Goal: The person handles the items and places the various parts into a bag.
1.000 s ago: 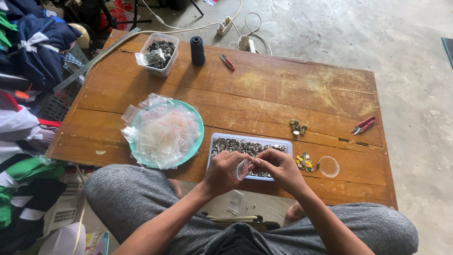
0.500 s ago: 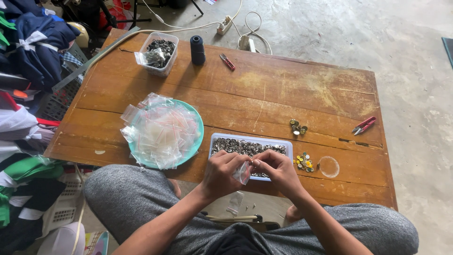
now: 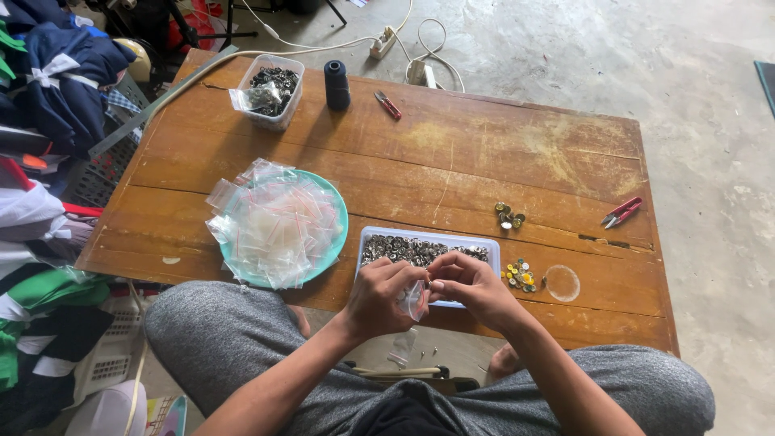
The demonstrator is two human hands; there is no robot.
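Both hands meet over the near edge of the low wooden table (image 3: 452,153), just above the person's grey-trousered knees. Pinched between them is a small clear zip bag (image 3: 414,300), which hangs with its long axis roughly upright, mouth at the top near the fingertips and bottom pointing down toward the lap. The left hand (image 3: 384,297) grips the bag's left side with fingers curled narrow around it; the right hand (image 3: 468,284) pinches at the bag's mouth, thumb and forefinger closed tight, though whether a small piece sits between them I cannot tell. Just beyond the hands lies a white rectangular tray (image 3: 492,252) filled with small metal fasteners. Left of it a teal plate (image 3: 337,211) carries a heap of empty clear bags. Right of the tray rests a little cluster of coloured buttons (image 3: 519,275). Farther off are red snips (image 3: 620,211), a dark thread spool (image 3: 337,84) and a clear tub (image 3: 272,90) of dark parts.
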